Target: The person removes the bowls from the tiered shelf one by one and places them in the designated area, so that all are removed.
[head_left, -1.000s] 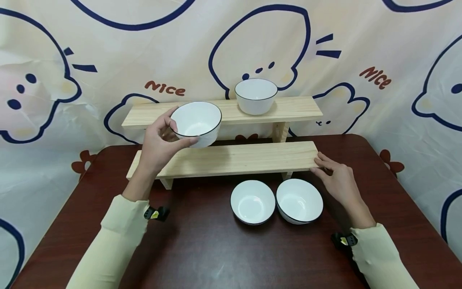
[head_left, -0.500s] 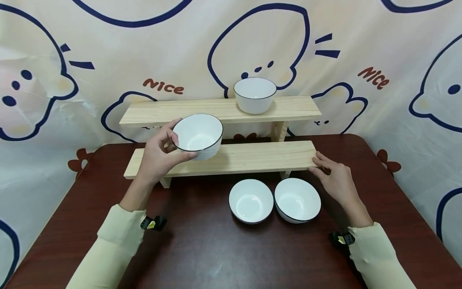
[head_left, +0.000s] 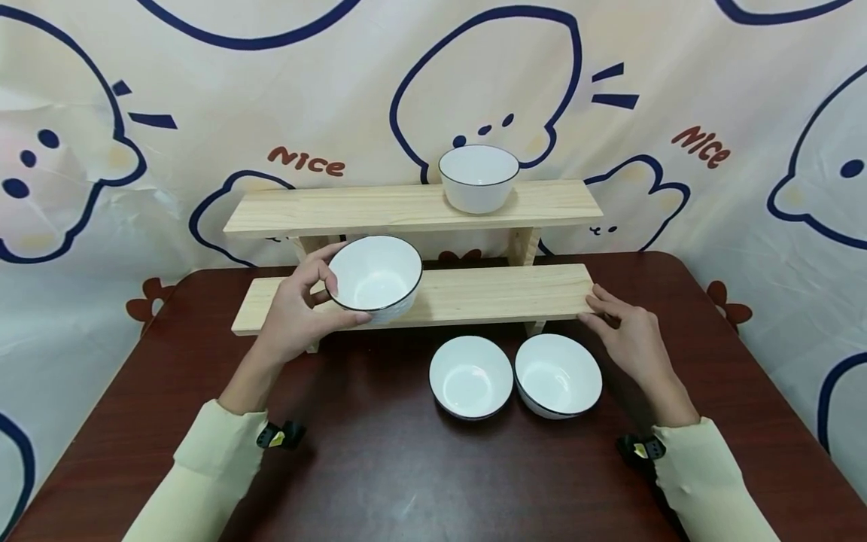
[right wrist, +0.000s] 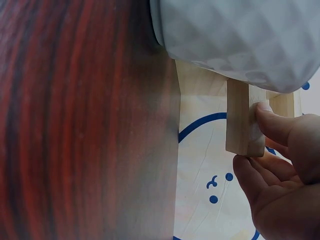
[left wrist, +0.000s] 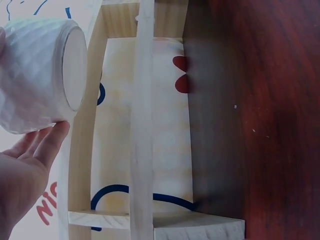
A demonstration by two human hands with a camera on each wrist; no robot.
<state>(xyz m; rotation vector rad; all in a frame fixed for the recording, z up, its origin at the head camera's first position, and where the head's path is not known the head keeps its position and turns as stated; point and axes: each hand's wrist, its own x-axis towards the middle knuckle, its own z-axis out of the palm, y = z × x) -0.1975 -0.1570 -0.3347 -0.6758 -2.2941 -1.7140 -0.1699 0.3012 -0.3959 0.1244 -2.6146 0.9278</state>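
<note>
In the head view, my left hand (head_left: 298, 309) grips a white dark-rimmed bowl (head_left: 375, 275) by its left side, thumb at the front. This bowl overlaps the lower board (head_left: 501, 292) of a two-tier wooden shelf. The left wrist view shows its textured wall (left wrist: 30, 75) and pale base, raised beside the shelf boards. At the shelf's right end, my right hand (head_left: 633, 335) pinches the corner of the lower board; in the right wrist view, the thumb (right wrist: 275, 122) lies on the board end (right wrist: 242, 120) with fingers against its other side.
On the upper board (head_left: 325, 208) stands another white bowl (head_left: 477, 197), right of centre. Two more bowls, one left (head_left: 470, 376) and one right (head_left: 558, 374), sit side by side on the dark table (head_left: 406, 467) before the shelf. A printed curtain (head_left: 223, 113) hangs behind.
My left hand has lowered the bowl from the height of the upper board to in front of the lower one. The right hand keeps its hold at the board's end.
</note>
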